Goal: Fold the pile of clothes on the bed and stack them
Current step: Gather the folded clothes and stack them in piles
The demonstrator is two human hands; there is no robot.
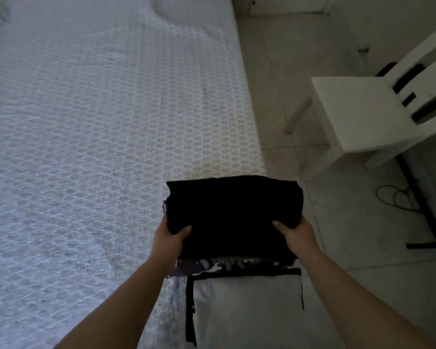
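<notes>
Now both hands, left hand (pixel 170 238) and right hand (pixel 296 233), grip a folded black garment (pixel 233 212) between them, above a patterned piece (pixel 212 264) at the bed (pixel 98 122) edge; uneven release could spill it floorward.

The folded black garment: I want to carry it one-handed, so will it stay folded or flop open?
The folded black garment probably flops: it is soft cloth, and the left hand and right hand each grip a near corner. One-handed, the free side would likely sag. It seems light, held with thumbs on top.
</notes>
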